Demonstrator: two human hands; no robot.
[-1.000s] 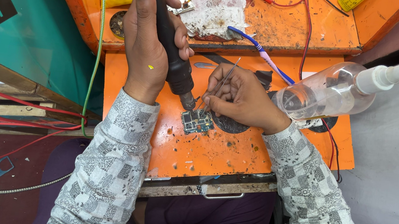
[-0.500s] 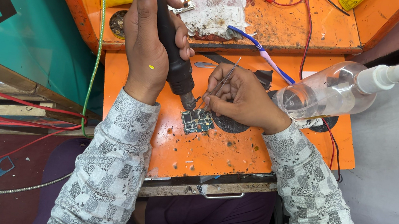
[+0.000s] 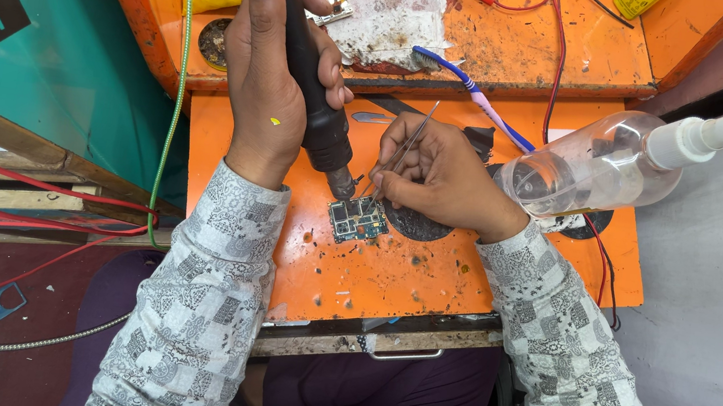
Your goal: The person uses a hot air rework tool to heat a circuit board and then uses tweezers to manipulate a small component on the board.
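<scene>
Nothing has shifted: left hand point(image 3: 269, 86) grips hot-air wand point(image 3: 308, 82), right hand point(image 3: 441, 172) pinches tweezers point(image 3: 407, 148) over circuit board point(image 3: 357, 221).

Left hand point(image 3: 269, 91) at 11 o'clock: bare, small yellow speck on back. Right hand point(image 3: 445, 177) at 1 o'clock: bare. Long grey-and-white geometric-patterned fabric sleeves point(image 3: 197, 302), cuffs at wrists. Dark purple fabric trousers point(image 3: 371, 402) at 6 o'clock.

Workbench point(image 3: 388, 282) orange, speckled with dark marks. Hot-air wand point(image 3: 309, 73) black. Circuit board point(image 3: 357, 221) dark with greenish patches, possibly blue. Sleeves point(image 3: 197, 302) grey-white geometric print (both arms). Toothbrush point(image 3: 471, 91) blue-white. Spray bottle point(image 3: 612, 163) clear, white nozzle.
</scene>
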